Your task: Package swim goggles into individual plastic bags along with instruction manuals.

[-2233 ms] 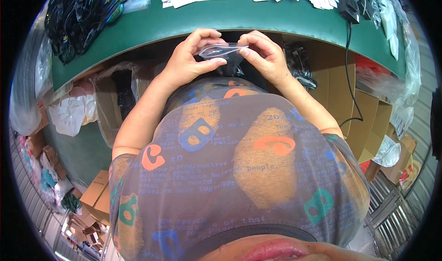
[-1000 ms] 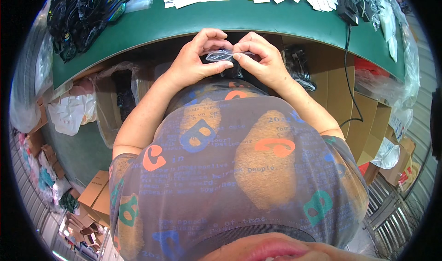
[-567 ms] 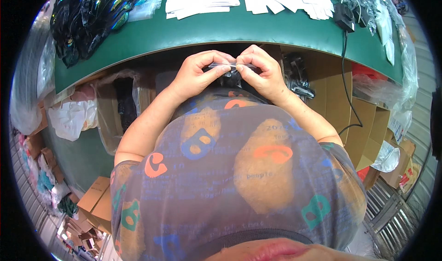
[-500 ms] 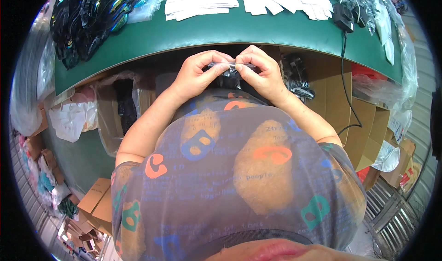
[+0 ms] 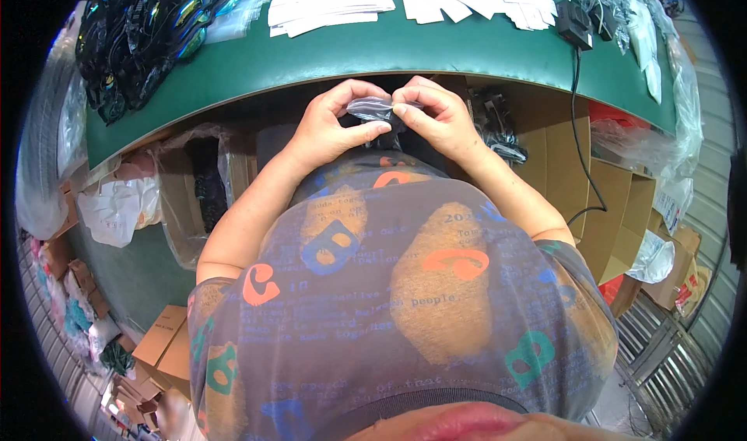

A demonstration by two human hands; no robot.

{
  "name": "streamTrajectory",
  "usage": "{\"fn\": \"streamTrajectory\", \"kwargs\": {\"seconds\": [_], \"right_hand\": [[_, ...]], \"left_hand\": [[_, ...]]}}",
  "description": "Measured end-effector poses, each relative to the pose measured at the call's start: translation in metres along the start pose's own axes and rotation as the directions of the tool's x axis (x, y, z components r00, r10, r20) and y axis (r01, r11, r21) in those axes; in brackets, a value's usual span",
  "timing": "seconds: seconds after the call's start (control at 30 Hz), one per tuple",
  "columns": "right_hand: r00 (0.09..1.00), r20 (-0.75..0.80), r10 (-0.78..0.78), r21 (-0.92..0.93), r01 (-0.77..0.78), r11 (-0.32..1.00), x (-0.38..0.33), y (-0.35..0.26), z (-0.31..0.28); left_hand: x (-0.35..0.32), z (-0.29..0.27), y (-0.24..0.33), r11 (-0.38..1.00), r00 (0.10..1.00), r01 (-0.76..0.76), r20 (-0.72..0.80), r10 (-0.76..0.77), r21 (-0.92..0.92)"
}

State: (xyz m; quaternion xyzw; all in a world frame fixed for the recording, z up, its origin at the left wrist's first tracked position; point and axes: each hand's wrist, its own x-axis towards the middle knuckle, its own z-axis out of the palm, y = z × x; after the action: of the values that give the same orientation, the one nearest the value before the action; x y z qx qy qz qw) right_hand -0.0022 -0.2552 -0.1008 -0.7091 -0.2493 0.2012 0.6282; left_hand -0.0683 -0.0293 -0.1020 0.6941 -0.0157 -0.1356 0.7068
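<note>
Just below the table's near edge, both hands are at a small clear plastic bag with dark contents. My right hand pinches the bag's top edge between thumb and forefinger. My left hand curls round the other side, its thumb under the top edge and its forefinger above, with the clear film between them. What its other fingers do behind the bag is hidden. The bag's lower part hangs before my shirt, and its contents are too dark to name.
On the green table lie shiny black packages, stacked white papers and a black adapter, whose cable hangs over the edge. Open cardboard boxes stand at right. A plastic-lined box is at left.
My left thumb has moved down and away from the bag's top edge, and more of the clear film shows between thumb and forefinger. My right hand keeps its pinch.
</note>
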Motion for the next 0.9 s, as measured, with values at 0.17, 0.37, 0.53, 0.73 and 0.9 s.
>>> {"fn": "streamTrajectory", "kwargs": {"seconds": [0.17, 0.37, 0.53, 0.73, 0.9], "right_hand": [[0.994, 0.107, 0.027, -0.360, 0.013, 0.933, 0.009, -0.042, 0.000], [0.974, -0.138, -0.181, -0.343, 0.125, 0.931, 0.006, -0.066, -0.002], [0.947, 0.194, -0.255, -0.618, 0.320, 0.718, 0.014, -0.072, 0.013], [0.895, -0.102, -0.433, -0.491, 0.333, 0.805, 0.026, -0.071, 0.002], [0.911, 0.212, -0.354, -0.666, 0.400, 0.630, 0.019, -0.068, 0.013]], "left_hand": [[0.001, 0.012, 0.003, 0.997, 0.999, -0.040, -0.011, 0.040, -0.060], [-0.002, 0.011, 0.002, 0.998, 0.999, -0.053, -0.005, 0.053, -0.036], [0.002, 0.013, 0.002, 0.992, 0.993, -0.114, -0.007, 0.114, 0.052], [-0.002, 0.014, 0.003, 0.994, 0.993, -0.112, -0.019, 0.113, 0.010], [-0.001, 0.014, 0.006, 0.994, 0.994, -0.111, -0.026, 0.111, 0.008]]}}
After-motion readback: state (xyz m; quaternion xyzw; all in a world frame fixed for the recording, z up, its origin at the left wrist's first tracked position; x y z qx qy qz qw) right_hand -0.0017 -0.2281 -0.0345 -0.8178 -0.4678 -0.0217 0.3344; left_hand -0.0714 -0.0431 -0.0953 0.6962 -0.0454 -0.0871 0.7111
